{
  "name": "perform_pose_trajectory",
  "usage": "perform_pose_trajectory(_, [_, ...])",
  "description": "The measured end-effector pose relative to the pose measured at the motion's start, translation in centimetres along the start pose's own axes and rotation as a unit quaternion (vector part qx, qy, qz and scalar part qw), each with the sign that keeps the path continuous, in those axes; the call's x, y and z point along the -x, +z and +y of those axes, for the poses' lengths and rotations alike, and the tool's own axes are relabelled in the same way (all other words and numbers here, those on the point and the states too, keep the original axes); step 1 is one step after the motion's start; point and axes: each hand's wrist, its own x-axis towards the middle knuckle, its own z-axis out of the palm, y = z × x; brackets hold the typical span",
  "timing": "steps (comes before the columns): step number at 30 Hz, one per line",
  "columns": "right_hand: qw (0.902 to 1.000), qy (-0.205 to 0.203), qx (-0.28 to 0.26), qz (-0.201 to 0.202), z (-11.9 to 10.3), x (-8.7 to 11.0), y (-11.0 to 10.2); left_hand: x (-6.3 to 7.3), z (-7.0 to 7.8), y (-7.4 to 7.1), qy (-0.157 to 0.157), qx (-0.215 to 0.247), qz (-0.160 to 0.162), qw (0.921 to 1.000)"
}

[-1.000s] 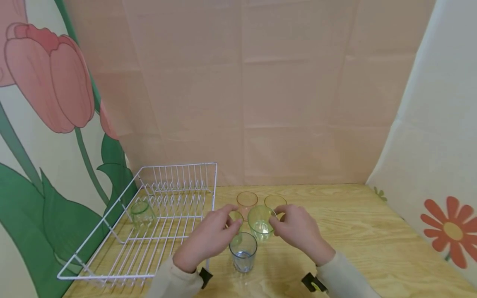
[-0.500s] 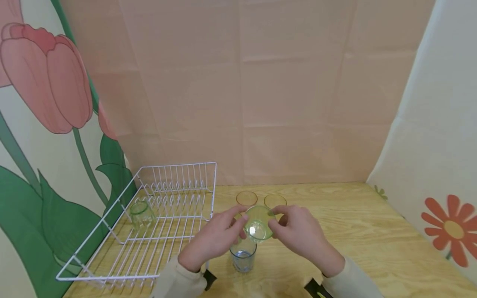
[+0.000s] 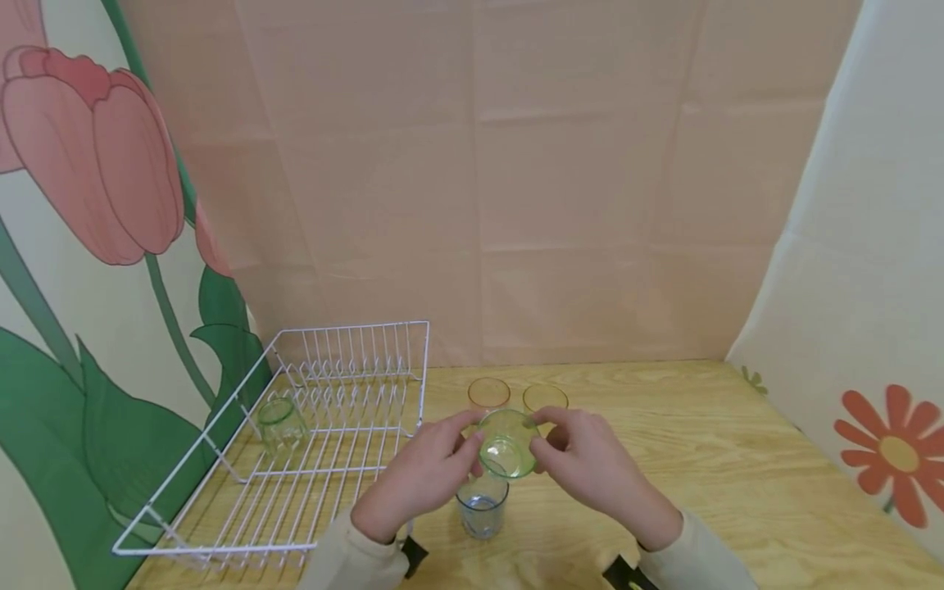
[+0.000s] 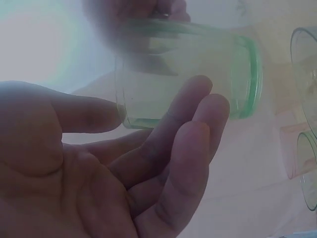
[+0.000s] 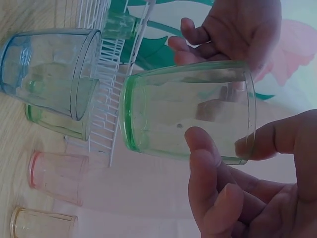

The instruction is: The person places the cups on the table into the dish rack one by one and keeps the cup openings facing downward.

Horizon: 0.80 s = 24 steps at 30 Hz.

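A clear green glass [image 3: 507, 449] is held above the table between my two hands, its mouth tipped toward me. My left hand [image 3: 422, 469] pinches its left rim between thumb and fingers. On the other side, the thumb and fingers of my right hand [image 3: 596, 469] grip the rim. Just below stands a bluish clear glass [image 3: 483, 516] on the table. Behind are a pink-orange glass [image 3: 489, 393] and a yellow glass [image 3: 546, 398]. Another green glass [image 5: 54, 121] stands beside the bluish one in the right wrist view; my left hand mostly hides it in the head view.
A white wire dish rack [image 3: 317, 471] stands at the left, with a green glass [image 3: 282, 426] inside it. The wooden table [image 3: 708, 492] extends to the right. Pinkish cloth [image 3: 575, 205] hangs behind, and flower-printed sheets flank both sides.
My left hand has moved right from beside the other green glass to the rim of the one in my right hand. That glass has shifted slightly left and tipped toward me.
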Motion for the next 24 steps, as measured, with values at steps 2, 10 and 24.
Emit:
perform_pose_trajectory(2, [0.9999, -0.004, -0.012, -0.004, 0.2, 0.0, 0.0, 0.0, 0.0, 0.1, 0.0, -0.004, 0.006, 1.0])
perform_pose_trajectory(10, [0.9974, -0.002, -0.069, -0.018, 1.1, -0.4, -0.1, 0.0, -0.1, 0.5, -0.001, -0.022, 0.029, 0.9993])
perform_pose_trajectory(24, [0.9874, 0.085, -0.126, -0.045, 2.2, -1.4, -0.2, 0.3, -0.1, 0.8, 0.032, -0.018, 0.024, 0.999])
